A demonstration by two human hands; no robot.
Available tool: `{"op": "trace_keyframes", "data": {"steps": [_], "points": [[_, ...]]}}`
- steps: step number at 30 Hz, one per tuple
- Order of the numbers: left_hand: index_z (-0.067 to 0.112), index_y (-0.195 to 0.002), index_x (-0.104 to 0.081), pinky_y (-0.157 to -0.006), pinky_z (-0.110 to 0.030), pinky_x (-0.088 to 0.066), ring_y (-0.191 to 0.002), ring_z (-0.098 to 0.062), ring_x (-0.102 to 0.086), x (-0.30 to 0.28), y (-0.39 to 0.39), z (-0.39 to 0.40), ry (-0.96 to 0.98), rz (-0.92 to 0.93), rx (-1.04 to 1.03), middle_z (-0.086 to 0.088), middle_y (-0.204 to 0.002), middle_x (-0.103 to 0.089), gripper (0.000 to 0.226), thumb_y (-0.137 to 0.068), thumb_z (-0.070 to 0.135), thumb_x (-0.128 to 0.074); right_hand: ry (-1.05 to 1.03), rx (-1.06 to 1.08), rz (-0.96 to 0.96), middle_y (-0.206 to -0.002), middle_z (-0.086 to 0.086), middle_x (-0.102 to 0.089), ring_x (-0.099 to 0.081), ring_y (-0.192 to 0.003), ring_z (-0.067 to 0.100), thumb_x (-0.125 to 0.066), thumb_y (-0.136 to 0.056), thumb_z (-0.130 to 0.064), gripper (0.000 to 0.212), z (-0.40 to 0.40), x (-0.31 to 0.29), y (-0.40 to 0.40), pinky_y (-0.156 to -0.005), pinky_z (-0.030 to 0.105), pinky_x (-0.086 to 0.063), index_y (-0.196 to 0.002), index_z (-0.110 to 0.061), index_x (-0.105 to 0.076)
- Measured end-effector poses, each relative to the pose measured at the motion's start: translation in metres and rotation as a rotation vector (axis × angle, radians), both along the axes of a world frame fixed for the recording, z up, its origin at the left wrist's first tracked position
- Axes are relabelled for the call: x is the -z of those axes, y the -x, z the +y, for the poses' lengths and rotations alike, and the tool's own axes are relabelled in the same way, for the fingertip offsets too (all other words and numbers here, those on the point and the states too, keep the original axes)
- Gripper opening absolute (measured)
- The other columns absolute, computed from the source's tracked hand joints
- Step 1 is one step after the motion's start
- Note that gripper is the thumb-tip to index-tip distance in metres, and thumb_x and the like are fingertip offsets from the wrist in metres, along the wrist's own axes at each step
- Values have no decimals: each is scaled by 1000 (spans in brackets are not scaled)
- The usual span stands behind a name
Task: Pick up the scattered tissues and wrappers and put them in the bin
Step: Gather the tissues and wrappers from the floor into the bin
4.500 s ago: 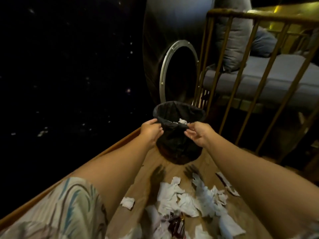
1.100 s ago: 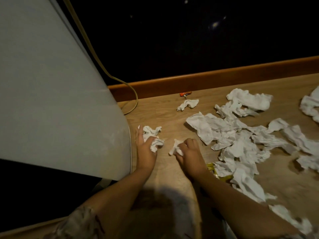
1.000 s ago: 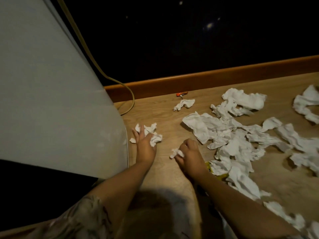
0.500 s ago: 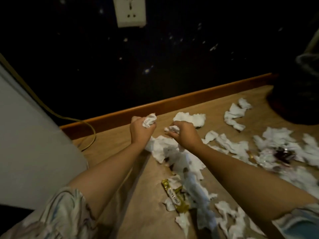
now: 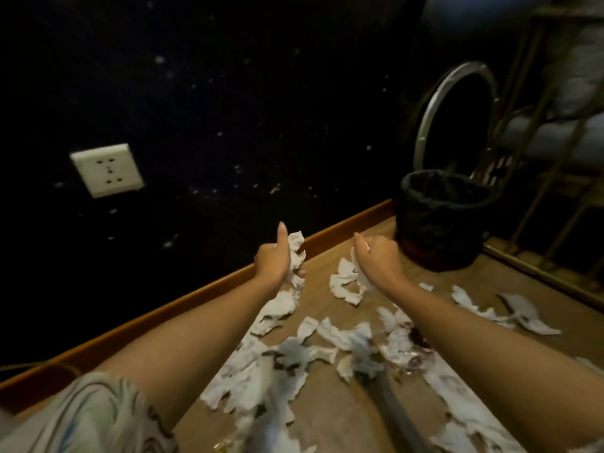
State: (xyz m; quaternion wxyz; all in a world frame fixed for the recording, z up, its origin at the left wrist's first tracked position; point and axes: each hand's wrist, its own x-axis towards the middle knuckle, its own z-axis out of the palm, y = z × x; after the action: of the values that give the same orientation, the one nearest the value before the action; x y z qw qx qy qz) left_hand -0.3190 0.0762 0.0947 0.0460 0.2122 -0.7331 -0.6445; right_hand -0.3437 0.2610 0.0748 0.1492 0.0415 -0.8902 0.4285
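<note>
Both hands are raised mid-frame, left hand (image 5: 274, 260) and right hand (image 5: 376, 256) each clenched round crumpled tissues (image 5: 295, 256), with the black bin (image 5: 441, 220) at right.

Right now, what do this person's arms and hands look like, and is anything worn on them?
Both forearms are bare, with no gloves, watch or rings visible. The left hand shows a long thumbnail. A short pale sleeve with wavy blue and brown streaks covers the left upper arm. The right hand is bare too.

right hand's fingers (image 5: 361, 243) hidden behind its back; bin (image 5: 439, 223) interior too dark; lower tissues (image 5: 261, 387) blurred
</note>
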Motion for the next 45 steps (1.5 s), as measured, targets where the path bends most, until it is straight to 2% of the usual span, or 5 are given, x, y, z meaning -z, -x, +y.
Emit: {"op": "trace_keyframes", "data": {"steps": [14, 18, 34, 40, 45], "points": [[20, -85, -64, -91, -40, -55, -100, -31, -66, -22, 106, 182, -252, -48, 146, -13, -112, -65, 19, -85, 1, -66, 1034, 503, -428, -102, 10, -63, -60, -93, 30, -61, -82, -44, 48, 167, 7, 36, -87, 41, -49, -110, -5, -58], [15, -104, -70, -92, -40, -54, -105, -33, -65, -10, 130, 205, -246, -63, 162, -11, -114, -64, 27, -92, -3, -54, 1352, 524, -452, -103, 19, -59, -60, -93, 38, -37, -82, -1, 37, 176, 9, 55, -96, 50, -47, -116, 0, -50], [7, -132, -31, -86, -29, -40, -103, -26, -49, 2, 316, 298, -466, 3, 53, -11, -127, -47, 50, -87, 5, -53, 1103, 603, -367, -127, 18, -56, -60, -112, 33, -51, -89, 15, 50, 208, 1, 231, -48, 28, -58, -134, -3, -45], [3, -110, -60, -44, -19, -48, -67, -23, -65, 16, 358, 314, -513, 49, 212, -15, -95, -69, 34, -77, -7, -58, 1057, 536, -245, -135, 19, -53, -58, -119, 31, -48, -89, 15, 47, 215, -14, 265, -75, 24, -54, -134, 6, -44], [7, -139, -41, -81, -41, -54, -105, -33, -64, 19, 371, 318, -662, 16, 396, -17, -126, -59, 53, -89, -5, -49, 1121, 483, -252, -123, 15, -55, -57, -118, 34, -32, -91, 18, 47, 210, -23, 255, -99, 38, -50, -133, 1, -46]]}}
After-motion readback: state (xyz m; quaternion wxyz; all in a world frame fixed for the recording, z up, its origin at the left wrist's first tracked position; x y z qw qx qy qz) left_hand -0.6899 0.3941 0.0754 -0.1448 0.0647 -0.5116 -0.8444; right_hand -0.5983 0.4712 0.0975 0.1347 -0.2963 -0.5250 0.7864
